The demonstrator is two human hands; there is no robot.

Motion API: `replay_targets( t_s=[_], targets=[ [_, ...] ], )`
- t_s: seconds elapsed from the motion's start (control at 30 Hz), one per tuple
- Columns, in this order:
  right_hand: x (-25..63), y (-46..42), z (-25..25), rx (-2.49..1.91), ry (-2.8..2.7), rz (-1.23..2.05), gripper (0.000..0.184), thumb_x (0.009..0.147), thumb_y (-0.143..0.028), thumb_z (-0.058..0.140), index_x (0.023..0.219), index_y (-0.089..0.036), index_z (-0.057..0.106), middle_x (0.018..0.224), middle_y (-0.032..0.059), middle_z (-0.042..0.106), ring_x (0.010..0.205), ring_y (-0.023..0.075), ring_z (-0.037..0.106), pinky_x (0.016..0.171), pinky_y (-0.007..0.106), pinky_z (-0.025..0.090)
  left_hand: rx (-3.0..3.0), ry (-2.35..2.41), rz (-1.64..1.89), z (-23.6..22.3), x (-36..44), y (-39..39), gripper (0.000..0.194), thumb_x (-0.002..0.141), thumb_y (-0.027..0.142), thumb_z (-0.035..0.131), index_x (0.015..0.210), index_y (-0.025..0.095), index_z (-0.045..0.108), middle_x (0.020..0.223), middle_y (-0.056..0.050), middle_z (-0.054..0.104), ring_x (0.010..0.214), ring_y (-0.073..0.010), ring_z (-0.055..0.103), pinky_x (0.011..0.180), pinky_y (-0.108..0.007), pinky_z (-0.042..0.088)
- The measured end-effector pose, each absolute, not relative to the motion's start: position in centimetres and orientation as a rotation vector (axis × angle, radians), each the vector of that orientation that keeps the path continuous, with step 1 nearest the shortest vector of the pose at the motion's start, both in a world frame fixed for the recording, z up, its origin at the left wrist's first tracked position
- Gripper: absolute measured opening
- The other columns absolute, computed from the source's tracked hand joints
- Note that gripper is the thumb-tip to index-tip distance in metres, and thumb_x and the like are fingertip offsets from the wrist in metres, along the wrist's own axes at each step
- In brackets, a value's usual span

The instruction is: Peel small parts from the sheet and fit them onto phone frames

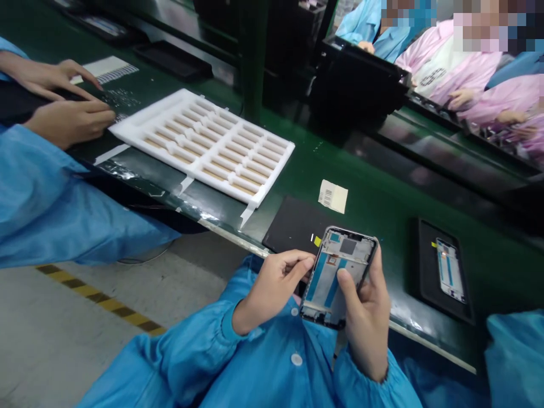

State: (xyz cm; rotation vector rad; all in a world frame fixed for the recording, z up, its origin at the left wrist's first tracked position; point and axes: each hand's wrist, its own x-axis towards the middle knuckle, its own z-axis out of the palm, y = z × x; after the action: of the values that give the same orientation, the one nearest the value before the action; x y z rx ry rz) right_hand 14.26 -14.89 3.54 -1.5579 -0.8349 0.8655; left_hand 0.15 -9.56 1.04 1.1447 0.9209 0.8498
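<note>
My right hand [368,303] grips an opened phone frame [343,262] from its right side, with the thumb lying over the inner face. The frame is tilted and shows a grey metal inside, two blue strips and a dark edge. A small yellow tab [317,242] sticks out at its upper left edge. My left hand [278,286] is closed in a pinch at the frame's left edge; what its fingertips hold, if anything, is hidden. Behind the frame, a black mat [289,224] lies on the green bench [374,195].
A white foam tray [199,168] with slots stands left on the bench, beside a co-worker's hands [70,110]. A barcode label [333,196] lies beyond the mat. Rightward, a black tray [425,266] holds another phone frame [451,269]. People work across a black box [357,79].
</note>
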Motion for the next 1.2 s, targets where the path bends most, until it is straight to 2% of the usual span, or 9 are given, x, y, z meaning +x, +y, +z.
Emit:
replay_targets(
  t_s=[0.23, 0.37, 0.47, 0.57, 0.63, 0.73, 0.9, 1.03, 1.2],
  targets=[
    [12.7, -14.8, 2.9, -1.427, -0.769, 1.105, 0.086, 0.088, -0.036, 0.071, 0.156, -0.033, 0.019, 0.143, 0.0056, 0.053, 0.126, 0.0266, 0.056, 0.106, 0.046, 0.048, 1.026, 0.848, 0.851, 1.0, -2.7, -10.0, 0.032, 0.091, 0.043, 0.060, 0.103, 0.017, 0.075, 0.085, -0.005, 0.074, 0.074, -0.0173, 0.069, 0.065, -0.026, 0.059],
    [11.5, -14.4, 2.7, -1.380, -0.746, 1.179, 0.088, 0.085, -0.038, 0.072, 0.156, -0.034, 0.020, 0.144, 0.0055, 0.052, 0.118, 0.0259, 0.061, 0.093, 0.040, 0.056, 0.971, 0.788, 0.869, 1.3, -4.1, -10.6, 0.030, 0.089, 0.040, 0.064, 0.106, 0.017, 0.074, 0.085, -0.005, 0.074, 0.073, -0.0179, 0.071, 0.065, -0.027, 0.060],
    [11.0, -14.2, 2.0, -1.282, -0.698, 1.388, 0.075, 0.085, -0.041, 0.070, 0.151, -0.037, 0.034, 0.123, 0.0019, 0.066, 0.087, 0.0168, 0.069, 0.072, 0.027, 0.059, 1.022, 0.784, 0.906, 1.7, -4.4, -11.2, 0.028, 0.085, 0.034, 0.070, 0.109, 0.019, 0.072, 0.090, -0.005, 0.074, 0.075, -0.0169, 0.071, 0.067, -0.026, 0.059],
    [10.5, -14.3, 0.9, -1.158, -0.601, 1.605, 0.061, 0.085, -0.039, 0.068, 0.142, -0.039, 0.047, 0.081, -0.0051, 0.065, 0.047, 0.0066, 0.051, 0.046, 0.018, 0.048, 1.081, 0.768, 0.939, 1.8, -4.3, -11.8, 0.025, 0.084, 0.028, 0.072, 0.107, 0.021, 0.069, 0.095, -0.003, 0.072, 0.081, -0.0155, 0.070, 0.071, -0.024, 0.058],
    [10.2, -14.4, 0.2, -1.104, -0.564, 1.641, 0.061, 0.083, -0.040, 0.069, 0.140, -0.040, 0.049, 0.075, -0.0063, 0.059, 0.041, 0.0056, 0.041, 0.040, 0.018, 0.042, 1.096, 0.775, 0.960, 1.8, -4.2, -12.0, 0.020, 0.085, 0.027, 0.071, 0.103, 0.021, 0.068, 0.092, -0.001, 0.070, 0.080, -0.0135, 0.068, 0.071, -0.022, 0.057],
    [9.8, -14.6, -0.6, -1.079, -0.560, 1.642, 0.069, 0.080, -0.046, 0.068, 0.144, -0.038, 0.045, 0.078, -0.0038, 0.060, 0.043, 0.0085, 0.043, 0.043, 0.022, 0.045, 1.121, 0.783, 0.984, 1.6, -3.8, -12.3, 0.015, 0.087, 0.026, 0.069, 0.100, 0.020, 0.066, 0.091, 0.000, 0.068, 0.080, -0.0117, 0.067, 0.071, -0.020, 0.055],
    [10.4, -15.1, -2.0, -1.015, -0.507, 1.688, 0.076, 0.080, -0.039, 0.064, 0.150, -0.037, 0.034, 0.096, -0.0001, 0.066, 0.059, 0.0139, 0.058, 0.061, 0.031, 0.056, 1.197, 0.817, 0.993, 1.8, -2.7, -13.0, 0.012, 0.086, 0.024, 0.068, 0.097, 0.019, 0.065, 0.094, -0.001, 0.066, 0.081, -0.0112, 0.065, 0.074, -0.020, 0.053],
    [11.2, -15.6, -3.2, -0.917, -0.433, 1.695, 0.074, 0.077, -0.035, 0.066, 0.147, -0.039, 0.040, 0.108, -0.0008, 0.066, 0.085, 0.0190, 0.066, 0.082, 0.037, 0.058, 1.293, 0.855, 0.968, 2.1, -1.7, -13.5, 0.014, 0.085, 0.023, 0.068, 0.097, 0.019, 0.064, 0.094, 0.000, 0.065, 0.082, -0.0112, 0.063, 0.074, -0.020, 0.052],
    [12.3, -16.4, -3.9, -0.753, -0.315, 1.708, 0.068, 0.075, -0.030, 0.070, 0.140, -0.037, 0.050, 0.107, -0.0020, 0.067, 0.096, 0.0193, 0.065, 0.096, 0.038, 0.053, 1.396, 0.875, 0.952, 2.7, 0.0, -14.2, 0.010, 0.084, 0.023, 0.068, 0.091, 0.018, 0.063, 0.091, 0.000, 0.062, 0.079, -0.0113, 0.061, 0.071, -0.021, 0.050]
  ],
)
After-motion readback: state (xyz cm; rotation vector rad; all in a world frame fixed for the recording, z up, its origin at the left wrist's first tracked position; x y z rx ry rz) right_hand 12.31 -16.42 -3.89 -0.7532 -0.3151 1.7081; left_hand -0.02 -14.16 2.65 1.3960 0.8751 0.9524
